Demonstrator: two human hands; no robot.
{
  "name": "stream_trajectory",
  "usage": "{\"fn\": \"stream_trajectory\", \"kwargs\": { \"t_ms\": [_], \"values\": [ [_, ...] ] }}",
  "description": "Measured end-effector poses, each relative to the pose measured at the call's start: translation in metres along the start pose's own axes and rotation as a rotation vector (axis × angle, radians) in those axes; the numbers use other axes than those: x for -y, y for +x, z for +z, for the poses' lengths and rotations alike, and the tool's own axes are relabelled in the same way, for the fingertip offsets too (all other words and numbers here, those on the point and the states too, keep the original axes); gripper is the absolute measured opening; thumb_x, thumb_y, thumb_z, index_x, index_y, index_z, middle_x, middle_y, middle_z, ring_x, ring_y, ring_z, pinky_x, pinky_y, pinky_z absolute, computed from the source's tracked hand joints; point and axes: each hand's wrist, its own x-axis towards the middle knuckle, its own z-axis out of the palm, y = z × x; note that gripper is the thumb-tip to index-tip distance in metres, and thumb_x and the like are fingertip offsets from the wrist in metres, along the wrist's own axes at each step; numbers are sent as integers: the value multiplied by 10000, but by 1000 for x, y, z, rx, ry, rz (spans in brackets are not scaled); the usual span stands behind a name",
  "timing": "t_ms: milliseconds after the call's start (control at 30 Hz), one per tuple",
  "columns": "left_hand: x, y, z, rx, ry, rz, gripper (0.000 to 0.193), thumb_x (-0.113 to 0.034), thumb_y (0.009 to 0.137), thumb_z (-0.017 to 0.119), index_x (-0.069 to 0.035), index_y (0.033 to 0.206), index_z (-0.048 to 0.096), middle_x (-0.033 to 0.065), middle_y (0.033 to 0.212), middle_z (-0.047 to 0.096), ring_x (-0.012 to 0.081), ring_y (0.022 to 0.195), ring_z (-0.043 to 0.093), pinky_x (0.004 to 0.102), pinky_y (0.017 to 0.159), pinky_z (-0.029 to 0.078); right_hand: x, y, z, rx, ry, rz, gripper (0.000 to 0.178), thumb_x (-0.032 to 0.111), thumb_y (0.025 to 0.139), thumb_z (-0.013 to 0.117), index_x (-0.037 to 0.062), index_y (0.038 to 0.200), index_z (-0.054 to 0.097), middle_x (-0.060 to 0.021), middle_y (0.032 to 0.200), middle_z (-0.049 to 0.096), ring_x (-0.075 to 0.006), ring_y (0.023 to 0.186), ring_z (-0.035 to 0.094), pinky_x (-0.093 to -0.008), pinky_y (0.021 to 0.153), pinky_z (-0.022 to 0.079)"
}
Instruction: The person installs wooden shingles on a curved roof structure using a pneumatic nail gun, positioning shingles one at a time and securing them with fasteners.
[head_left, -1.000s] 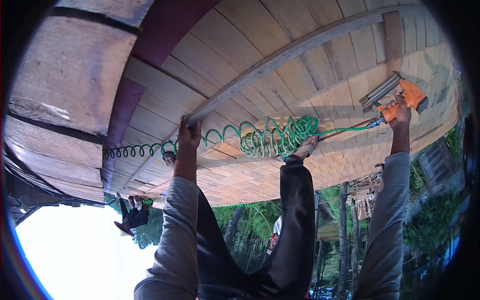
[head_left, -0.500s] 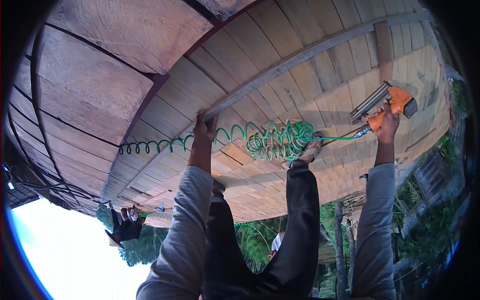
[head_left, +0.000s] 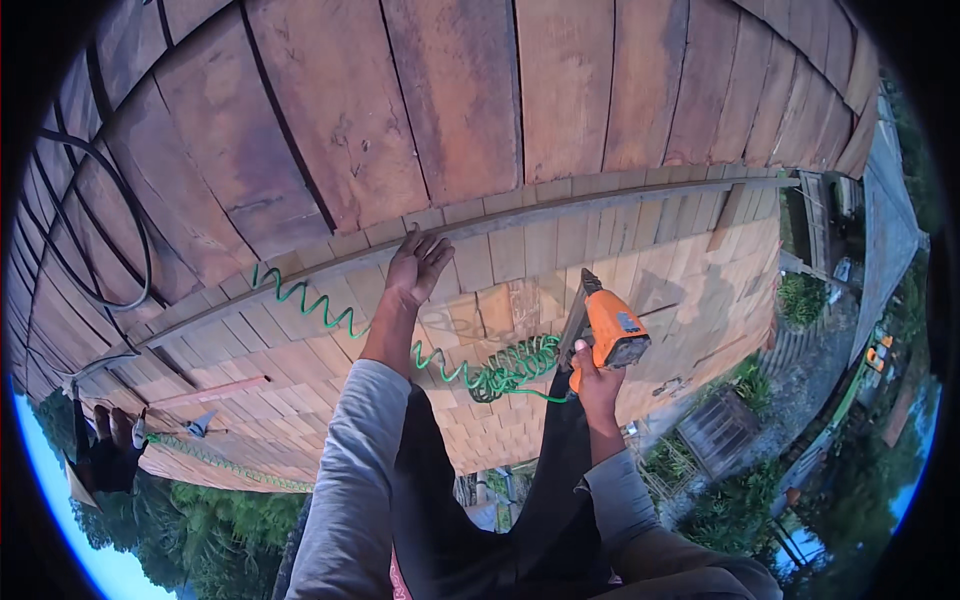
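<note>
My right hand (head_left: 598, 388) is wrapped round the handle of an orange nail gun (head_left: 618, 328), held over the wooden shingles (head_left: 690, 310). A green coiled air hose (head_left: 525, 362) runs from the gun's handle end, bunches up between my legs and stretches off to the left past my left forearm. My left hand (head_left: 418, 264) rests with spread fingers at a long narrow wooden batten (head_left: 590, 197), which crosses the shingles just below the larger, reddish boards. It holds nothing that I can see.
Large reddish shingles (head_left: 460, 90) cover the upper part of the roof. Black cable (head_left: 148, 225) loops over them at the left. Another person (head_left: 108, 450) is at the far left, near a blue-grey tool (head_left: 200, 424) and a reddish strip (head_left: 210, 392). Beyond the right roof edge lies ground far below.
The view has shifted, showing more upper shingles. My right hand has brought the nail gun inward to the left and turned it upright. My left hand stays by the batten, fingers now more spread.
</note>
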Motion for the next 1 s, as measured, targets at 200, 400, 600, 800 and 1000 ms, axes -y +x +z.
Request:
{"fn": "stream_trajectory", "kwargs": {
  "t_ms": [200, 400, 600, 800, 1000],
  "values": [
    [-180, -136, -173, 75, 81, 230, 527, -421, 1048, 509, 17, 1341, 483, 189, 1392, 540, 304, 1311, 526, 444, 1103, 453, 55, -89, 132, 332, -545, -674, 491, 24, 852, 754, -17, 1303, 565, -159, 1233, 615, -269, 1109, 621, -367, 907, 510],
    [-229, -255, -330, -453, 253, 290, 412, -353, 1027, 585, 18, 1206, 574, 140, 1166, 657, 231, 990, 660, 382, 878, 560, 97, -144, 182, 594, -281, -335, 713, 24, 757, 808, 21, 1408, 518, -197, 1415, 527, -352, 1276, 563, -421, 1017, 509],
    [-150, -420, -473, -916, 222, 205, 434, -352, 980, 629, 0, 1225, 555, 143, 1129, 651, 269, 955, 666, 424, 831, 563, 150, -155, 239, 1057, -724, -704, 777, 33, 732, 793, 72, 1452, 503, -164, 1401, 565, -375, 1205, 616, -431, 977, 539],
    [-62, -466, -433, -877, 182, 17, 416, -333, 995, 614, 20, 1208, 560, 173, 1144, 657, 322, 1025, 669, 460, 879, 560, 139, -126, 275, 1184, -913, -694, 917, -91, 673, 725, 197, 1502, 461, -83, 1449, 539, -360, 1230, 585, -445, 987, 520],
    [-42, -478, -373, -687, 207, 66, 453, -366, 1016, 599, 4, 1271, 538, 145, 1187, 647, 274, 1066, 659, 422, 927, 541, 114, -121, 256, 1143, -925, -612, 865, -136, 685, 685, 135, 1479, 475, -124, 1420, 543, -367, 1254, 569, -433, 1040, 486]
  ]
}}
